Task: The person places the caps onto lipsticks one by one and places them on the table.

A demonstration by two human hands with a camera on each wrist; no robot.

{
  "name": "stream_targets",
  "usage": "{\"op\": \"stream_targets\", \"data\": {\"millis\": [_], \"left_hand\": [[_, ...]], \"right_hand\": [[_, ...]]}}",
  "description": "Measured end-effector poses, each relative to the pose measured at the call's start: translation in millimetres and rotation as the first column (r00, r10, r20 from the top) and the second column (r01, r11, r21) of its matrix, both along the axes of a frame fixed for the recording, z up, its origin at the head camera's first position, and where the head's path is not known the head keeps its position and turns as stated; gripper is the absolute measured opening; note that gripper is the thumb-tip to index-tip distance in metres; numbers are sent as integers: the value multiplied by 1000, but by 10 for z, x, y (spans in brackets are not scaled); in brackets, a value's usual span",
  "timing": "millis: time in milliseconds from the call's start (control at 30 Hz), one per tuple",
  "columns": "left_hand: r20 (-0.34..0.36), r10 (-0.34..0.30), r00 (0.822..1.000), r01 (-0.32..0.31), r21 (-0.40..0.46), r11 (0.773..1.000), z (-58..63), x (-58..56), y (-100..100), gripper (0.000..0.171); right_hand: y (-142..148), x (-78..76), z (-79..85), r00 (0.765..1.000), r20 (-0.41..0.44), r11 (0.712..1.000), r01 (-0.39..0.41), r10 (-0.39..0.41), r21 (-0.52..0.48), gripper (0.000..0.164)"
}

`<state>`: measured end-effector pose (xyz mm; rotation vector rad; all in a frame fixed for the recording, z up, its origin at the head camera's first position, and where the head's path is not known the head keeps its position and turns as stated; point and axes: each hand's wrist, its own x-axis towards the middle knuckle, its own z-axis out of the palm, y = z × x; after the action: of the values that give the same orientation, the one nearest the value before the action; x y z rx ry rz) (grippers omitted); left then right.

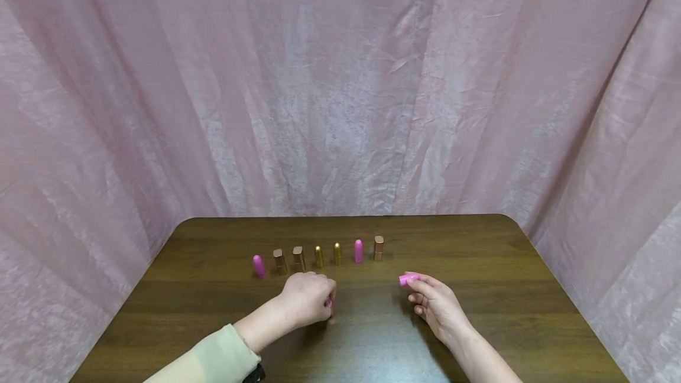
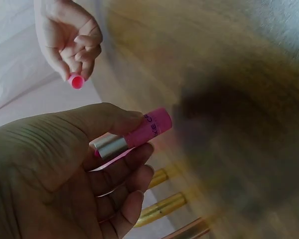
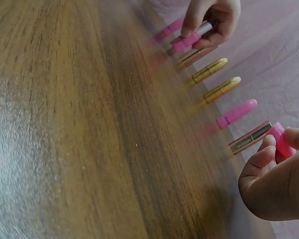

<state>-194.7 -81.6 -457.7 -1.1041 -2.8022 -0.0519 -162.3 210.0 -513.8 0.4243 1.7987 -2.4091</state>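
My left hand (image 1: 308, 299) pinches an uncapped pink lipstick (image 2: 152, 125) between thumb and fingers, its silver collar showing in the left wrist view. Off to the right, my right hand (image 1: 440, 310) grips a pink lipstick cap (image 1: 408, 279); its hollow end is visible in the left wrist view. Cap and lipstick are apart. Beyond the hands, closed lipsticks stand upright in a row: a pink one (image 1: 259, 266) at the left end, two rose-gold ones (image 1: 299, 259), two gold ones (image 1: 337, 254), another pink one (image 1: 359, 251) and a rose-gold one (image 1: 378, 248) at the right end.
Everything is on a brown wood-grain table (image 1: 479, 253) with rounded far corners. Pale pink curtains (image 1: 340, 87) hang behind it and along both sides. The left hand is just in front of the row's left half.
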Motion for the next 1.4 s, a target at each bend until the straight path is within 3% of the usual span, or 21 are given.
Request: {"op": "stream_targets", "data": {"millis": [200,467,633,833,933,1100,1267,1400], "left_hand": [[12,13,1000,-13,14,1000,-109,31,-3,19],[168,52,984,-78,154,985,-240,19,-121,21],[325,82,942,-186,303,935,-396,23,-249,32],[456,33,889,-256,437,862,-522,67,-291,29],[468,21,884,-265,463,846,-547,70,-282,26],[473,26,881,-277,470,838,-567,64,-277,23],[490,0,871,-284,505,815,-523,67,-270,24],[485,-6,874,-279,515,811,-474,64,-252,23]], "right_hand": [[-7,1,-13,1000,-2,1000,10,-10,-5,41],[-10,0,-20,1000,-1,1000,4,-4,-15,39],[-8,6,-16,1000,-7,1000,1,-1,-15,41],[-15,20,-15,1000,-11,1000,-6,6,-20,42],[-22,25,-14,1000,-11,1000,-11,11,-18,42],[-36,31,-11,1000,-7,1000,-16,15,-18,43],[-43,35,-1,1000,-2,1000,-18,18,-20,41],[-49,36,8,1000,3,1000,-20,21,-21,38]]}}
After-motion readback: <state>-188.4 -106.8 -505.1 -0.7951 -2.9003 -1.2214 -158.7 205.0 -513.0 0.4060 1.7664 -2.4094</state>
